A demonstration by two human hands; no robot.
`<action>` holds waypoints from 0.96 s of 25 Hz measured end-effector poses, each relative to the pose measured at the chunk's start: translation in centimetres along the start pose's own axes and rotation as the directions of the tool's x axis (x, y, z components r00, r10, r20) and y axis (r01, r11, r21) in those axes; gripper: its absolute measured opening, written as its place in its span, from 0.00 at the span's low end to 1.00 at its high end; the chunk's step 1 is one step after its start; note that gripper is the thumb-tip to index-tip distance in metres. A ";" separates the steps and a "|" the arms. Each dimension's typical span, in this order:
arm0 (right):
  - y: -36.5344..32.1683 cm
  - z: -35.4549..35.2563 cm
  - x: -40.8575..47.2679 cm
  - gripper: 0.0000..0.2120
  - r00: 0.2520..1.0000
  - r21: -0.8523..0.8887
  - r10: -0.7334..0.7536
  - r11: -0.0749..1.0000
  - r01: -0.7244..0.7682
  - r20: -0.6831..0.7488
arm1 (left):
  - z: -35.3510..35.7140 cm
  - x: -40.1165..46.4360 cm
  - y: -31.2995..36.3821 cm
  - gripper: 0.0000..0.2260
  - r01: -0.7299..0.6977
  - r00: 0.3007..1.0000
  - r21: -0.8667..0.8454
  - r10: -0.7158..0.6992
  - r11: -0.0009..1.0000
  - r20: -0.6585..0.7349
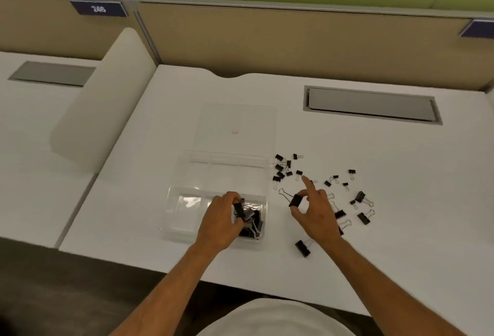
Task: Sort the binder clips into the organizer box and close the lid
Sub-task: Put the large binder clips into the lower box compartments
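Left hand (222, 218) pinches a large clip (238, 210) over the organizer box (187, 199) near-right compartment. Right hand (315, 212) grip closed on another clip (295, 200) above desk (401, 228) (loose clips (283, 167) beside box). Risk: sizes mixing, springy handles snagging.

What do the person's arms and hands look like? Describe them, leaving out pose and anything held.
Both forearms are bare up to the frame's lower edge: no sleeves show. The left hand and right hand wear no gloves, and no watch, bracelet or ring is visible on either wrist or hand. At the bottom edge is a pale, cream-white garment, apparently the person's top.
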State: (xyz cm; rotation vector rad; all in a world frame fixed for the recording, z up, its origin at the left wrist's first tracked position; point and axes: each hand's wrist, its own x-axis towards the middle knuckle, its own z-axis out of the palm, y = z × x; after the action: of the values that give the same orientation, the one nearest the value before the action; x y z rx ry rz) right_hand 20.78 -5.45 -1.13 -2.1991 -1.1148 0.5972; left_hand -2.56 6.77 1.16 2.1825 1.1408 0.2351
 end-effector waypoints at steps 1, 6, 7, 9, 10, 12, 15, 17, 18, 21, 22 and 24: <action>-0.8 0.6 -0.5 0.40 0.999 0.046 0.020 0.999 -0.019 -0.025 | -0.7 0.3 -1.0 0.23 -0.021 1.000 0.011 0.021 1.000 0.008; -3.9 4.9 -3.6 0.39 0.990 0.183 0.076 0.982 -0.054 -0.119 | -2.5 1.1 -7.4 0.27 -0.032 0.999 0.115 0.029 0.993 0.030; -4.4 5.6 -4.0 0.39 0.988 0.184 0.092 0.981 -0.068 -0.125 | -2.6 1.2 -8.3 0.28 -0.030 0.999 0.142 0.024 0.989 0.046; -5.3 6.3 -4.5 0.39 0.979 0.203 0.150 0.972 -0.120 -0.138 | -2.7 1.5 -9.0 0.28 -0.057 0.996 0.211 0.040 0.976 0.082; -5.6 6.6 -5.0 0.40 0.974 0.215 0.175 0.966 -0.142 -0.147 | -2.7 1.6 -9.2 0.28 -0.078 0.993 0.241 0.055 0.967 0.101; -6.3 6.9 -5.9 0.40 0.968 0.217 0.181 0.966 -0.142 -0.171 | -2.9 2.1 -9.1 0.28 -0.125 0.988 0.284 0.093 0.951 0.122; -7.0 7.2 -6.3 0.40 0.959 0.214 0.214 0.961 -0.173 -0.187 | -2.5 3.2 -8.8 0.28 -0.202 0.972 0.357 0.141 0.912 0.190; -7.5 7.5 -6.5 0.41 0.955 0.212 0.234 0.958 -0.194 -0.181 | -2.2 3.5 -9.2 0.29 -0.229 0.963 0.381 0.152 0.896 0.221; -7.8 7.8 -6.5 0.41 0.958 0.212 0.229 0.959 -0.190 -0.174 | -2.2 3.5 -9.4 0.30 -0.223 0.965 0.374 0.151 0.900 0.213; -9.2 8.7 -6.0 0.41 0.973 0.208 0.191 0.965 -0.162 -0.128 | -3.0 2.8 -10.4 0.31 -0.210 0.974 0.259 0.177 0.943 0.143; -9.7 9.2 -5.6 0.42 0.980 0.196 0.175 0.968 -0.153 -0.099 | -3.4 2.3 -10.9 0.30 -0.214 0.974 0.212 0.192 0.953 0.119; -10.8 10.3 -4.8 0.42 0.992 0.138 0.120 0.984 -0.115 -0.032 | -4.2 1.5 -11.7 0.30 -0.209 0.977 0.123 0.201 0.970 0.077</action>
State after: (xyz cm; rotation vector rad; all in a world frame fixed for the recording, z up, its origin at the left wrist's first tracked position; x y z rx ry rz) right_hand 5.72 -1.21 -0.64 -2.1594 -0.9013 0.6566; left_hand -11.28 14.64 -3.15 2.4088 0.9181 0.1825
